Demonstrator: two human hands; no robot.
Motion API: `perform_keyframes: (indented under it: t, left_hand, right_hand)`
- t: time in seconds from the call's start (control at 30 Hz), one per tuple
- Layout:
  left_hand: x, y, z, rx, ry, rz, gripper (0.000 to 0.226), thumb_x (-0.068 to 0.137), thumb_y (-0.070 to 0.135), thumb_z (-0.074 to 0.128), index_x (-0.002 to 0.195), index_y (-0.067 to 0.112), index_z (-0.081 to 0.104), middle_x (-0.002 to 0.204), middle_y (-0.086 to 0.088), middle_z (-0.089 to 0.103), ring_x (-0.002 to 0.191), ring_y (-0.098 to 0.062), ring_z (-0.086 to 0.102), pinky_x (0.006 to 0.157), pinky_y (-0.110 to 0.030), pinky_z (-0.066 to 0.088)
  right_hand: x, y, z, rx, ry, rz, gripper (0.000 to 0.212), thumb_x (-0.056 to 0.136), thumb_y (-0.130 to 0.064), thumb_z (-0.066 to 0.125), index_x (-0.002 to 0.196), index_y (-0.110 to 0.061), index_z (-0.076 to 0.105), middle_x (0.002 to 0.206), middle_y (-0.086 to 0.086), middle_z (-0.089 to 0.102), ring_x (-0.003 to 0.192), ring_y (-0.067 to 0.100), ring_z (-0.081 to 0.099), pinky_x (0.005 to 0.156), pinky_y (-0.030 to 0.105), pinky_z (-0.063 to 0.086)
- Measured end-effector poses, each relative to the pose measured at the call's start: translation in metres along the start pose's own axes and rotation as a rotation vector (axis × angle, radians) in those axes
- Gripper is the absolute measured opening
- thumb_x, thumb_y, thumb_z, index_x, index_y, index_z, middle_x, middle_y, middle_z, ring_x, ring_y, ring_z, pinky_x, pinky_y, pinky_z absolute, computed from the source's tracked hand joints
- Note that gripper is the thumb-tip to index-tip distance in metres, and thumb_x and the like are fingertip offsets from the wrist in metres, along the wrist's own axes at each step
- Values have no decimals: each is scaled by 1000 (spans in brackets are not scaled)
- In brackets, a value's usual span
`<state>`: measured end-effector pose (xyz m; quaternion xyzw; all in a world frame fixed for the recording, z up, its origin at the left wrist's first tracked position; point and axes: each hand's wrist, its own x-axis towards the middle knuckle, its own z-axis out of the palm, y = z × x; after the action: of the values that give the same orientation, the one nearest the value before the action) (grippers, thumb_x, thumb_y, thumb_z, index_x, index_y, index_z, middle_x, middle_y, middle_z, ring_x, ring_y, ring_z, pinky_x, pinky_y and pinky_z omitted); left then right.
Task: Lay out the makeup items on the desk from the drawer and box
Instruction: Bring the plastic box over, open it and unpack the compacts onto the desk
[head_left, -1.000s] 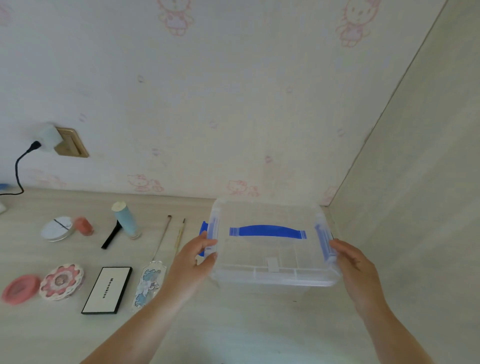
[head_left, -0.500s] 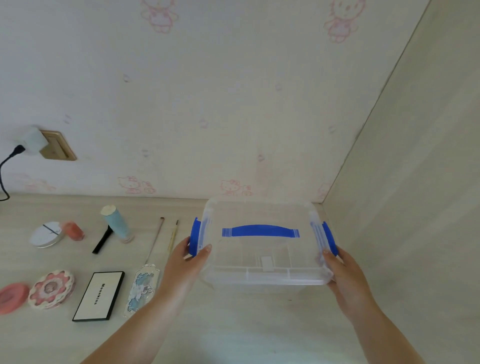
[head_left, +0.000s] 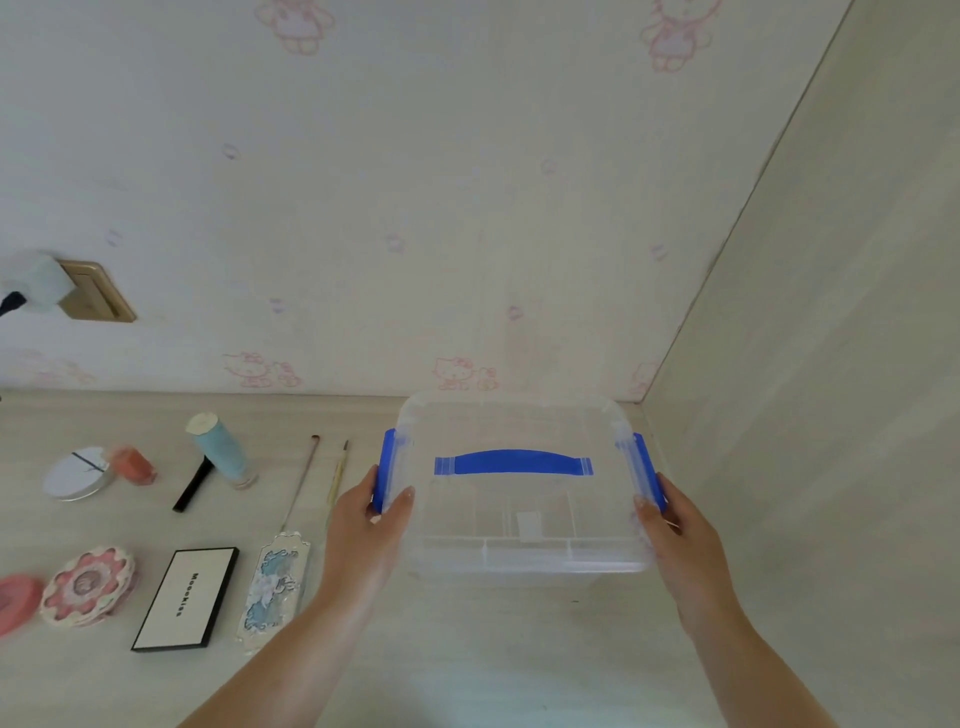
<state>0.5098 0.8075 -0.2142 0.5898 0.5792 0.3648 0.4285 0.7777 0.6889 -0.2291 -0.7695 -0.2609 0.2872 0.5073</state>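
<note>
Pale wallpaper printed with faint pink cartoon cats is backing a light wood-grain bench (head_left: 467, 670), which is meeting a plain beige side panel at the right-hand corner. Sitting near that corner is a clear plastic box (head_left: 524, 519), rectangular with rounded corners, its lid on and carrying a curved blue handle (head_left: 513, 462) flat across the top; a blue latch is lying along each short side. The left hand (head_left: 371, 519) is curling around the left latch (head_left: 385, 475), thumb resting on the lid and fingers wrapping the outer edge. The right hand (head_left: 680, 530) is gripping the right latch (head_left: 649, 478) in the same manner. To the left of the box, makeup items are lying apart from one another in two loose rows. The far row is showing a round white compact (head_left: 78, 474), a small blurred coral pot (head_left: 135, 464), a black stick (head_left: 193, 484), a pale blue cylindrical tube (head_left: 221, 454) tilting against the surface, and two thin brushes (head_left: 304, 483) side by side. The near row is showing a pink round case (head_left: 15, 603) at the frame edge, a flower-shaped pink-and-white compact (head_left: 89, 584), a flat white rectangular palette (head_left: 186, 597) edged in black, and a narrow embossed blue-and-white case (head_left: 274, 587). A brass-coloured wall socket (head_left: 96, 293) is holding a white plug.
</note>
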Motion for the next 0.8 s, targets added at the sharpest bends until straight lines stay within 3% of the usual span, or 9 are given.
perform_keyframes:
  t: [0.2,0.3,0.43,0.57,0.63,0.7,0.8]
  left_hand:
    - [1,-3,2,60,36,30,11,88,16,57,87,5,59,57,2,34,54,-14,34,51,-23,29]
    - [1,-3,3,56,43,34,7,88,16,57,82,14,58,60,-1,38,58,-16,38,55,-26,31]
    - [4,-4,5,43,51,39,7,89,17,57,89,21,63,77,-4,52,79,-20,50,63,-27,38]
    - [6,-6,6,50,34,52,8,88,17,57,89,21,64,74,-4,53,79,-22,49,63,-29,38]
    - [5,-5,5,40,20,62,14,88,17,57,84,30,61,77,-7,56,84,-23,52,67,-30,40]
    - [4,-2,4,18,10,59,25,89,18,57,85,43,55,85,-5,59,90,-21,55,74,-32,44]
    - [1,4,3,-51,-11,4,31,90,19,58,107,45,53,103,6,62,99,-14,58,79,-27,45]
  right_hand:
    - [-1,1,2,28,32,-5,41,90,-30,56,131,-33,51,97,-4,66,86,8,60,67,16,40]
    - [0,1,3,40,42,-1,43,90,-29,57,133,-31,50,98,-3,66,87,9,61,66,16,40]
    - [1,3,3,31,57,-7,44,90,-29,58,133,-31,50,93,-5,66,82,9,61,64,16,40]
    - [1,2,3,-4,59,-50,41,90,-27,57,130,-32,53,86,-9,64,74,11,58,63,16,41]
    - [-1,0,3,-6,54,-60,40,90,-27,57,129,-35,54,92,-3,64,79,18,58,66,16,42]
    - [-1,-1,2,-9,35,-57,39,90,-28,57,129,-36,53,97,-9,63,85,10,59,68,16,42]
    - [-1,-5,-2,4,-43,-17,47,88,-35,59,132,-41,44,116,-12,57,97,3,56,80,24,41]
